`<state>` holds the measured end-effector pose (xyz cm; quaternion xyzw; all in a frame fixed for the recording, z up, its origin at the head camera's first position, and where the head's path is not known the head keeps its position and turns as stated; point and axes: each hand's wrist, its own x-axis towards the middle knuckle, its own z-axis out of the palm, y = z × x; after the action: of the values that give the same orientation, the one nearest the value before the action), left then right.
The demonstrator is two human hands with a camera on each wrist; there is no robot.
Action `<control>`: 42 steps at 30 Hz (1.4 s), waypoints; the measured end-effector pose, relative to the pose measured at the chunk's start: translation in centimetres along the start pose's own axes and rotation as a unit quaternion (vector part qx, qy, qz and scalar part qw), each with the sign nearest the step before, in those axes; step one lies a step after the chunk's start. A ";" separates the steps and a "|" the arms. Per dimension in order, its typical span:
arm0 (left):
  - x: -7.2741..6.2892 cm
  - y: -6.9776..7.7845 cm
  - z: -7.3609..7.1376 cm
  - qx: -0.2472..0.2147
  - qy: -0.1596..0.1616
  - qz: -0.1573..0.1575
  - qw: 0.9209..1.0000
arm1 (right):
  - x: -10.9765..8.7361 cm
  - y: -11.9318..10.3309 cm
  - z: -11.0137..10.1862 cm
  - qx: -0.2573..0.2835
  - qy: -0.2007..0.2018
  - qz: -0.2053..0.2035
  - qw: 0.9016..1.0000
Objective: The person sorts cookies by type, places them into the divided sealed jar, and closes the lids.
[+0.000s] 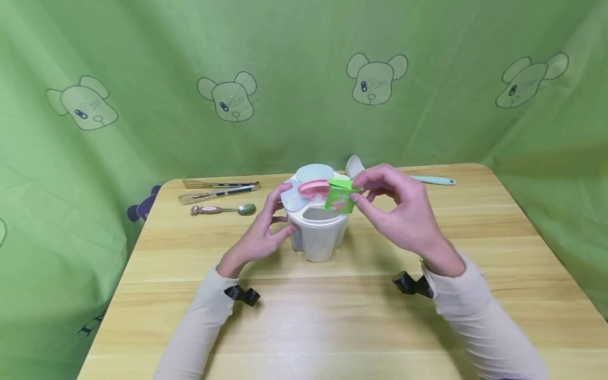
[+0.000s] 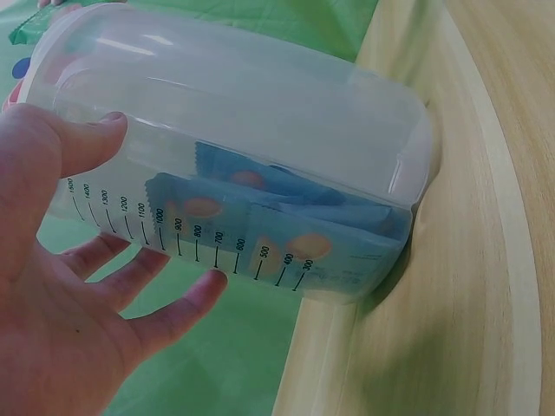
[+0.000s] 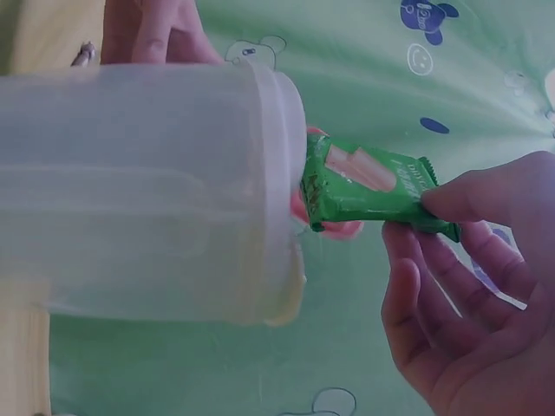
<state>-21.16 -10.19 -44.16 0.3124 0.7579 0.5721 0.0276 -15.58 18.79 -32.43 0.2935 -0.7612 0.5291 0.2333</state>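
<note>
A translucent plastic storage container (image 1: 319,244) with measuring marks stands on the table. Its round lid has pale blue flaps (image 1: 315,172) and a pink flap (image 1: 311,188), raised behind an uncovered opening at the front. My left hand (image 1: 261,235) holds the container from the left, thumb and fingers spread around its wall. Through that wall, blue snack packets (image 2: 312,247) show in one compartment in the left wrist view. Between thumb and fingers, my right hand (image 1: 404,214) pinches a green snack packet (image 3: 368,184) by one end, its other end over the lid near the opening.
Metal tongs (image 1: 220,191) lie at the back left of the wooden table (image 1: 304,327), with a spoon (image 1: 223,209) in front of them. Behind the container and right hand is a ladle (image 1: 354,165) with a light blue handle (image 1: 434,180). A green curtain (image 1: 304,126) hangs behind.
</note>
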 end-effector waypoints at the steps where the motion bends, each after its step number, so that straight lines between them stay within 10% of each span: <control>1: 0.0 0.0 0.0 0.001 0.000 -0.001 1.000 | 0.0 0.0 0.2 0.005 -0.004 -0.001 1.000; 22: -0.1 0.0 -0.1 -0.001 -0.002 -0.006 1.000 | -0.2 0.9 2.1 -0.055 -0.054 0.013 0.997; 35: -0.2 -0.2 -0.1 -0.001 -0.001 -0.004 1.000 | 0.9 -0.4 4.1 -0.201 -0.176 -0.070 0.961; 42: 0.0 -0.2 -0.1 0.001 -0.003 -0.005 1.000 | 0.8 -0.8 4.2 -0.151 -0.133 -0.037 0.979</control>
<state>-21.26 -10.31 -44.27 0.3109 0.7598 0.5701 0.0325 -15.74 14.48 -32.74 0.3504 -0.8451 0.3556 0.1912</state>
